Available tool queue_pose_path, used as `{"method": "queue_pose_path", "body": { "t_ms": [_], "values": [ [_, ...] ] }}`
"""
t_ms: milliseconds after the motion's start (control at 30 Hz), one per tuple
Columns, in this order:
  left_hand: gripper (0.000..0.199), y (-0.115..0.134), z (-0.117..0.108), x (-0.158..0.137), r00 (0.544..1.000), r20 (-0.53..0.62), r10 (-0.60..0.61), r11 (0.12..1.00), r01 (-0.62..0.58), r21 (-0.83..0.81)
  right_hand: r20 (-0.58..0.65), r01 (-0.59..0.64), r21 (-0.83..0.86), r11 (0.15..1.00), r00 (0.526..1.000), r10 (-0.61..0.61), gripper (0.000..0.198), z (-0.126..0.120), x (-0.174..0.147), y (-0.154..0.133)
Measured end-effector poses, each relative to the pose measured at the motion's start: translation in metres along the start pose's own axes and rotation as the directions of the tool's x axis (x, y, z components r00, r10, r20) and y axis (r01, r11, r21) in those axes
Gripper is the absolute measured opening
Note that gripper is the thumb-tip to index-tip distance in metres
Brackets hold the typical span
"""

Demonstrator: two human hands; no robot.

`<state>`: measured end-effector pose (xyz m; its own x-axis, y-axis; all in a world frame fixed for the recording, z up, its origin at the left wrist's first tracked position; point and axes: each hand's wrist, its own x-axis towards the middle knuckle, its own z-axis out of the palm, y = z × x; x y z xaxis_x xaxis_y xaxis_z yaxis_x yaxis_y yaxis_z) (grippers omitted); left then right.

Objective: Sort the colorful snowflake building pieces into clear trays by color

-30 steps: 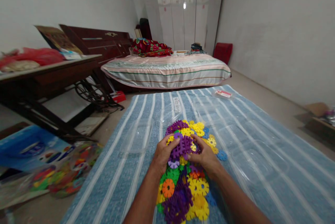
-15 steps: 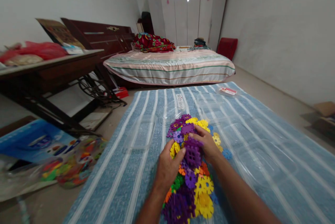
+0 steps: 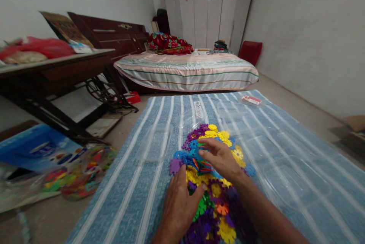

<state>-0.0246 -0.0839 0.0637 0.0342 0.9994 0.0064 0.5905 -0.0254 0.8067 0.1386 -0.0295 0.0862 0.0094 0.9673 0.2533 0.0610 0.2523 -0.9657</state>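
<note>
A heap of plastic snowflake building discs lies on the striped blue cloth, with yellow discs (image 3: 226,232), purple discs (image 3: 196,133), blue discs (image 3: 186,157) and green discs (image 3: 201,206) mixed together. My left hand (image 3: 181,202) rests against the near left side of the heap, thumb and fingers apart, holding nothing visible. Over the middle of the pile, my right hand (image 3: 224,158) is curved with a gap between thumb and fingers. A green piece shows at its index fingertip; whether it is touched is unclear. Red and green disc edges stand between the hands. The right forearm hides part of the heap.
Clear plastic lids and trays lie around the heap, one lid (image 3: 155,143) at left and a tray (image 3: 296,179) at right. A small red-and-white packet (image 3: 252,100) sits near the far edge. Bags of colourful pieces (image 3: 82,183) are on the floor at left.
The purple square lattice piece between my hands is no longer there; blue, red and green discs show in its place. My left hand has moved down and the right hand's fingers have spread.
</note>
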Motion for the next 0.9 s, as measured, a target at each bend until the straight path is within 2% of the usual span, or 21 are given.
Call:
{"method": "queue_pose_path", "body": {
  "t_ms": [33, 100, 167, 233, 300, 333, 400, 467, 600, 667, 767, 833, 900],
  "values": [
    [0.070, -0.005, -0.001, -0.003, 1.000, -0.002, -0.016, 1.000, 0.016, 0.026, -0.008, 0.021, -0.059, 0.998, 1.000, -0.021, 0.028, -0.004, 0.002, 0.000],
    [0.078, -0.019, -0.002, -0.012, 1.000, -0.005, 0.006, 0.996, -0.006, 0.084, -0.041, 0.055, -0.299, 0.953, 0.997, -0.070, 0.029, -0.015, 0.011, 0.004],
    [0.086, -0.037, -0.003, -0.023, 0.994, 0.002, 0.107, 0.983, -0.107, 0.152, -0.047, 0.020, -0.593, 0.805, 0.997, -0.059, 0.033, -0.026, 0.023, 0.011],
    [0.099, -0.055, -0.003, -0.036, 0.976, 0.017, 0.216, 0.949, -0.214, 0.229, -0.040, -0.067, -0.791, 0.608, 0.997, 0.059, 0.041, -0.034, 0.036, 0.020],
    [0.111, -0.067, -0.003, -0.049, 0.955, 0.064, 0.289, 0.911, -0.295, 0.288, -0.045, -0.132, -0.881, 0.455, 0.980, 0.196, 0.048, -0.035, 0.045, 0.028],
    [0.115, -0.071, -0.003, -0.054, 0.944, 0.107, 0.313, 0.891, -0.331, 0.310, -0.039, -0.138, -0.900, 0.413, 0.970, 0.241, 0.052, -0.034, 0.048, 0.030],
    [0.116, -0.071, 0.001, -0.061, 0.922, 0.186, 0.341, 0.853, -0.386, 0.351, -0.002, -0.113, -0.915, 0.388, 0.961, 0.277, 0.056, -0.029, 0.049, 0.030],
    [0.112, -0.065, 0.008, -0.062, 0.913, 0.196, 0.357, 0.821, -0.407, 0.400, 0.058, -0.059, -0.913, 0.403, 0.960, 0.272, 0.054, -0.022, 0.044, 0.026],
    [0.092, -0.047, 0.023, -0.046, 0.928, 0.025, 0.372, 0.816, -0.339, 0.467, 0.153, 0.009, -0.872, 0.490, 0.955, 0.254, 0.043, -0.011, 0.024, 0.014],
    [0.082, -0.040, 0.026, -0.032, 0.921, -0.035, 0.388, 0.833, -0.334, 0.442, 0.210, 0.030, -0.805, 0.593, 0.949, 0.236, 0.040, -0.008, 0.013, 0.011],
    [0.067, -0.030, 0.027, -0.014, 0.913, -0.113, 0.393, 0.877, -0.334, 0.346, 0.293, 0.041, -0.615, 0.787, 0.939, 0.181, 0.033, -0.004, 0.000, 0.012],
    [0.060, -0.023, 0.025, -0.004, 0.922, -0.176, 0.345, 0.921, -0.296, 0.253, 0.288, 0.006, -0.487, 0.873, 0.945, 0.155, 0.030, -0.002, -0.007, 0.015],
    [0.057, -0.014, 0.023, 0.005, 0.942, -0.206, 0.263, 0.962, -0.240, 0.134, 0.225, -0.049, -0.385, 0.922, 0.963, 0.145, 0.029, 0.000, -0.012, 0.017]
  ]
}}
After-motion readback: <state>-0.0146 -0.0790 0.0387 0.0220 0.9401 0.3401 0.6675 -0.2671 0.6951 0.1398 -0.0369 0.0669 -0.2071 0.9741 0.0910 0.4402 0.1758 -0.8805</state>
